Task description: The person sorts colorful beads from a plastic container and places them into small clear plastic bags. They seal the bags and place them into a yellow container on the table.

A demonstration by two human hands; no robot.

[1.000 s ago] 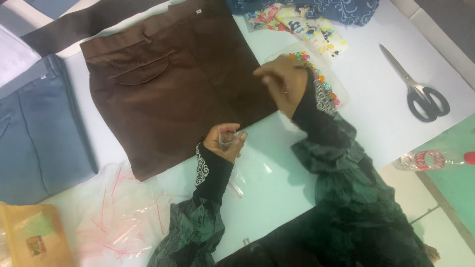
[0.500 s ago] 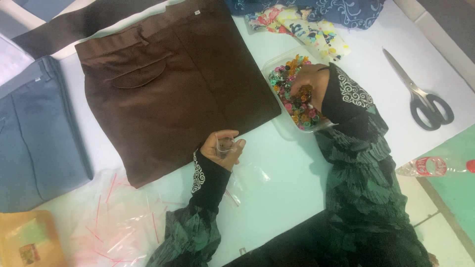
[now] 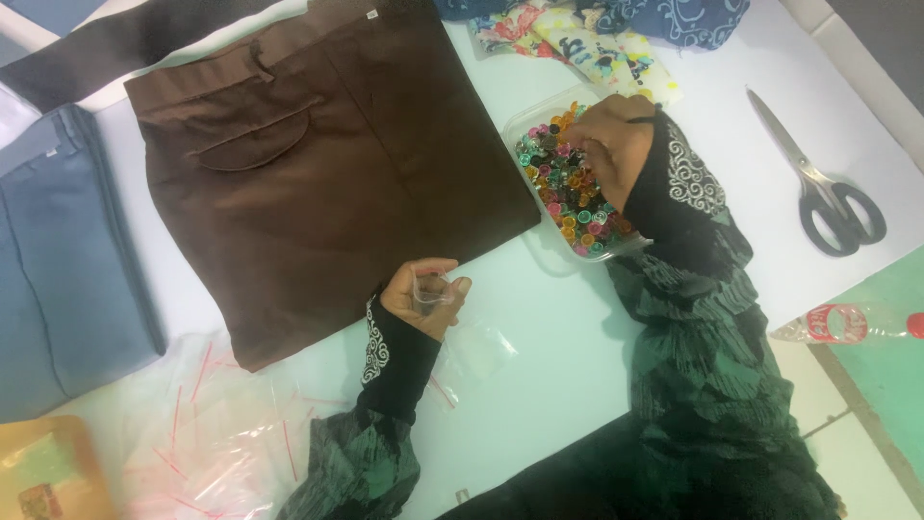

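Reaching deeper than half a second ago, the right hand (image 3: 611, 144) now rests fingers-down among the coloured beads filling a clear tray (image 3: 539, 246) at two o'clock; whether it pinches one cannot be told. At centre, the left hand (image 3: 423, 299) pinches a small clear bag (image 3: 476, 349), its mouth held up towards the tray. Folded brown trousers (image 3: 327, 183) lie at eleven o'clock. Spare red-striped clear bags (image 3: 207, 424) sit at seven, a yellow packet (image 3: 43, 472) beside them, scissors (image 3: 823, 188) and a red-labelled bottle (image 3: 852, 323) at three.

One head camera — looking steeply down, close over the table (image 3: 539, 385).
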